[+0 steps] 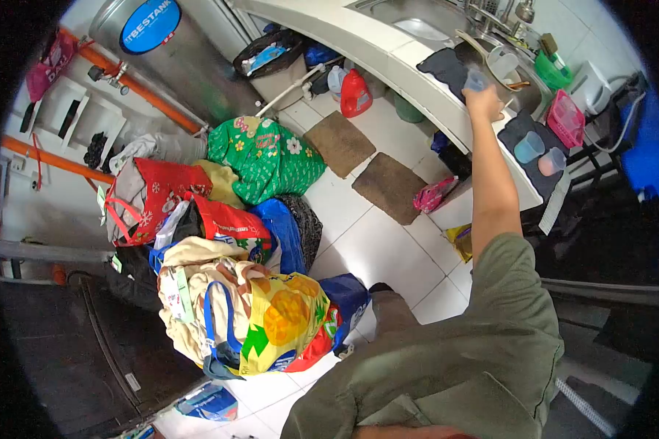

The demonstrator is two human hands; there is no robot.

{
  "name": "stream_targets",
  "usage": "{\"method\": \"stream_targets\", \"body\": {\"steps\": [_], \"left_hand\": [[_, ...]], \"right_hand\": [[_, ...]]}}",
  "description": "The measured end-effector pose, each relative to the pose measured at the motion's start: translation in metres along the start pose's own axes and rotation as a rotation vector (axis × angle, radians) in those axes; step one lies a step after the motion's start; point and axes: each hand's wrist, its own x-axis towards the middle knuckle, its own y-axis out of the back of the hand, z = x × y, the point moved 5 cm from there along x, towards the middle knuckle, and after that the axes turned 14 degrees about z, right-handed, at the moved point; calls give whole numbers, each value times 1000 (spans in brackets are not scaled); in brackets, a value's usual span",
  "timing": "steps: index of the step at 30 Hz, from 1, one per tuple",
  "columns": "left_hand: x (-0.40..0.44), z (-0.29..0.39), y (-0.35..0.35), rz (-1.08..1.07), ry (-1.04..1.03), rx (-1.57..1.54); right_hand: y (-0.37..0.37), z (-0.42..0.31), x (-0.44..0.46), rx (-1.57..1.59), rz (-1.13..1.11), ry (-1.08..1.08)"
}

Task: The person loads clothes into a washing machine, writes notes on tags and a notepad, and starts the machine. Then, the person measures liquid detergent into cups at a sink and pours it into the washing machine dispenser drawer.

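Observation:
My right hand reaches over the sink counter, fingers closed round a clear bluish plastic cup. The cup is just above or on a dark cloth at the sink's edge; I cannot tell whether they touch. Nearer to me on the counter, a light-blue cup and a pinkish cup stand on another dark cloth. Beyond my hand, the sink holds a pan with a wooden handle and a translucent cup. My left hand is out of view.
Stuffed bags, including a green one and a yellow one, crowd the floor at left. Brown mats lie on white tiles. A pink basket and green container stand beside the sink. A steel tank is at the back.

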Motion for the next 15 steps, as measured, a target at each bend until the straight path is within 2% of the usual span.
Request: {"method": "stream_targets", "body": {"steps": [2, 4, 5, 6, 7, 8, 9, 10, 11, 12, 13, 14, 15], "left_hand": [[-14, -11, 1, 20, 37, -36], [-29, -28, -1, 36, 68, -71], [-38, -41, -3, 38, 93, -88], [-51, -59, -6, 41, 117, -107], [-61, -78, -13, 23, 126, -104], [-74, -95, -22, -13, 110, -78], [-86, -112, -35, -75, 57, -25], [-99, -128, -50, -204, -102, 101], [-121, -133, -66, -446, -469, 301], [-142, -140, -76, -598, -815, 363], [-154, -154, -86, -713, -841, 280], [-153, -175, -94, -801, -685, 172], [-140, -220, -116, -863, -316, 67]], "right_hand": [[18, -3, -7, -49, 1, -9], [47, -4, -32, 95, 297, 189], [58, -3, -55, 301, 383, 386], [74, -7, -91, 521, 335, 496], [79, -7, -132, 905, 43, 461], [65, 8, -181, 823, -265, 458], [47, 32, -232, 749, -601, 576], [43, 58, -294, 632, -995, 315], [3, 117, -352, 669, -1219, 381], [24, 152, -397, 344, -1345, 558], [17, 202, -442, 156, -1455, 795], [8, 258, -477, -54, -1447, 1110], [12, 289, -496, -210, -1519, 1267]]}}
